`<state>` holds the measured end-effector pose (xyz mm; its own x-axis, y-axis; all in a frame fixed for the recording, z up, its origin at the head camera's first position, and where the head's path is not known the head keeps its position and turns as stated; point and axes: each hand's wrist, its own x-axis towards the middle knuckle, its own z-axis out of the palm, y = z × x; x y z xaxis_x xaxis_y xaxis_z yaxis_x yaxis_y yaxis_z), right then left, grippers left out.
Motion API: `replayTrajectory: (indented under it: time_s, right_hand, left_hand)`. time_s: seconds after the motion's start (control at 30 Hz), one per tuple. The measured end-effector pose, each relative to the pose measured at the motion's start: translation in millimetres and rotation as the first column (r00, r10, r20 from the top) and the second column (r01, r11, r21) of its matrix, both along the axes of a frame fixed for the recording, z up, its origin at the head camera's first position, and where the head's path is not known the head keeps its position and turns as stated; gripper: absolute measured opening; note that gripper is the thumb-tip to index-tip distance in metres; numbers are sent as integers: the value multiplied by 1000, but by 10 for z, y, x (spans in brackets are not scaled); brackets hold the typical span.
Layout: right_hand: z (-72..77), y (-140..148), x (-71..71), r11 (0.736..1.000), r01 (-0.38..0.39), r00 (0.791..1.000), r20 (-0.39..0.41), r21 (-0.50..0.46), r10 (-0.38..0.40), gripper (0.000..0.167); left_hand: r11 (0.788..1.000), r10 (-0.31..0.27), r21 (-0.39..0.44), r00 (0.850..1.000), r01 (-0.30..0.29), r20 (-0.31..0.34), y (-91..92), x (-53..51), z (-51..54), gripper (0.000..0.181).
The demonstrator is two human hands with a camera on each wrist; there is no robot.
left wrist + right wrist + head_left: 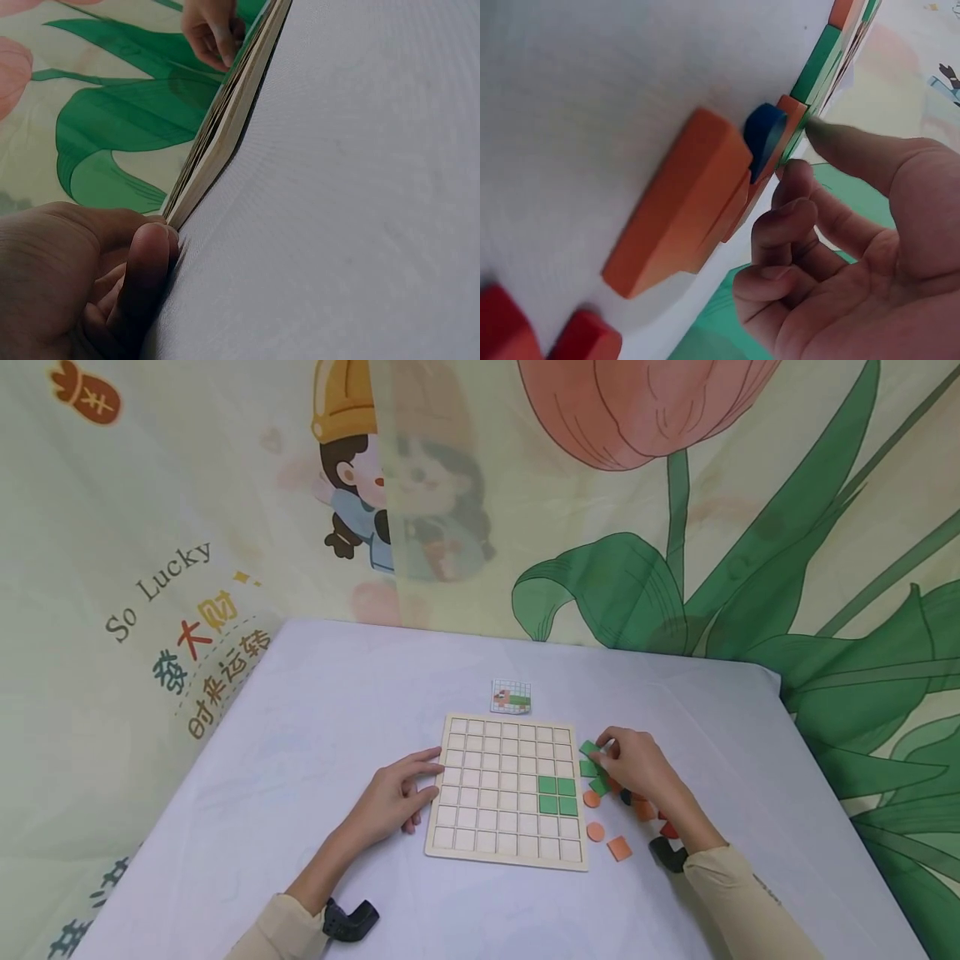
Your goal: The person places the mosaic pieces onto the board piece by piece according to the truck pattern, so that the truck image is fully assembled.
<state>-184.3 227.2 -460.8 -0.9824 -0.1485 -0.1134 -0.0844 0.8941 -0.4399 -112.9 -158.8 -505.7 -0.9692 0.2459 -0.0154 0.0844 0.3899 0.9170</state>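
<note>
A wooden grid board lies on the white cloth, with several green square tiles set in cells near its right edge. My left hand rests its fingertips against the board's left edge; in the left wrist view, the thumb touches the wooden rim. Just beyond the board's right side, my right hand pinches a green square tile between thumb and fingertips. Other loose green tiles lie below it. In the right wrist view, an orange tile and a blue piece lie beside the fingers.
Behind the board lies a small picture card with a coloured grid pattern. Orange round pieces and an orange square sit right of the board. Red pieces lie nearer the right wrist. A printed curtain hangs behind the table.
</note>
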Motion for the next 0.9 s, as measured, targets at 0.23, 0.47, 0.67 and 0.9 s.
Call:
replayTrajectory:
  time_s: [0.23,0.47,0.67,0.9]
  right_hand:
    - [-4,23,-28,1000,13,1000,6,9,-13,30]
    - [-4,35,-21,1000,3,1000,3,-4,-3,34]
    - [4,24,-17,1000,22,1000,2,4,-23,34]
    - [11,8,-22,999,37,999,3,7,-37,35]
  left_hand:
    - [1000,2,6,1000,-2,3,5,1,8,39]
    - [1000,4,2,1000,-4,6,11,2,2,39]
    - [1000,7,-17,1000,-6,10,17,-2,-2,39]
    - [999,14,-32,1000,-13,21,21,-3,-1,39]
